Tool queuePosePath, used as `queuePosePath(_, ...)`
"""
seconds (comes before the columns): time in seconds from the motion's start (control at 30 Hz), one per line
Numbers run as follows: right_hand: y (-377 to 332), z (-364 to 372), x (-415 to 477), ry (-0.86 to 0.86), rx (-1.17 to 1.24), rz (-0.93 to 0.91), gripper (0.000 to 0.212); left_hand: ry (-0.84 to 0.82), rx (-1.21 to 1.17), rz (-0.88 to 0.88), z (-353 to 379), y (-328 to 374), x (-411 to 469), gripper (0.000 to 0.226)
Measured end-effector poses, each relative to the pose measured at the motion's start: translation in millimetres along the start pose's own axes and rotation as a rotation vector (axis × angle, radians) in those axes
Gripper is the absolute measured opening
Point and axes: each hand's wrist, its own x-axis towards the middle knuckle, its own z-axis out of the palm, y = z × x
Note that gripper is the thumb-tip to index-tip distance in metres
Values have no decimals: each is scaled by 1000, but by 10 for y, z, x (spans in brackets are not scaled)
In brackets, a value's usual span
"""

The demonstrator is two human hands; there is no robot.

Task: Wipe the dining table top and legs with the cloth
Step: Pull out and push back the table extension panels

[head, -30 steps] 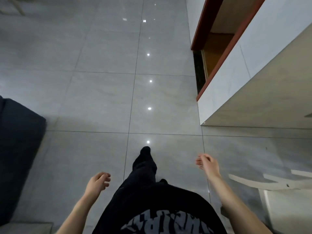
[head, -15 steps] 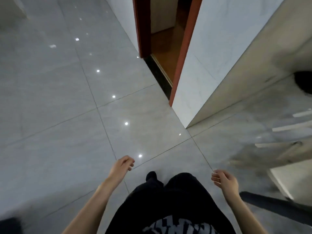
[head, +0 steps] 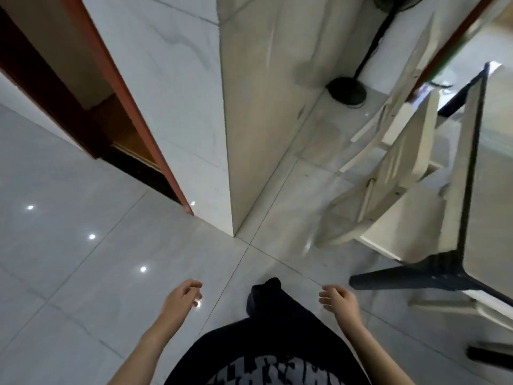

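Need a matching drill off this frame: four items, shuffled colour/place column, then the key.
Things
1. door frame
2. fan base
3. chair
4. table leg

Colour and place
A. cream, right of centre, beside the table
B. black, round, on the floor at the top by the wall
C. red-brown, upper left
D. black, slanted bar, low on the right

Pairs: 1-C, 2-B, 3-A, 4-D
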Motion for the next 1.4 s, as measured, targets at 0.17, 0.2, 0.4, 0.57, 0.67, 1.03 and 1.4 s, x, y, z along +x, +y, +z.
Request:
queuePosePath(0.17, -774, -127, 469, 44, 121, -98, 22, -45, 60, 88, 272, 927, 618, 23)
queuePosePath(0.2, -934, -184, 544, 55, 154, -132, 23, -55, 68, 106, 365, 1123, 739, 22)
queuePosePath(0.4, -1957, -688, 676, 249, 263, -440, 16, -206, 164, 358, 962, 2516, 1283, 23)
queuePosePath(0.57, -2661, -1103, 931, 615, 212, -624, 18, -329, 303, 691, 1633, 3776, 1810, 24)
queuePosePath(0.67, -2922, -1268, 1397, 724, 113, -548, 30, -398, 401, 909, 2147, 4550, 2081, 43)
queuePosePath(1.03, -3280, -1210, 2584, 825, -276, 39, 74, -669, 1015, 1490, 3855, 6379, 2560, 54)
queuePosePath(1.4, -3205, -1228, 2663, 973, -478, 87, 60, -666, 1156, 1936, 4887, 7000, 3084, 48)
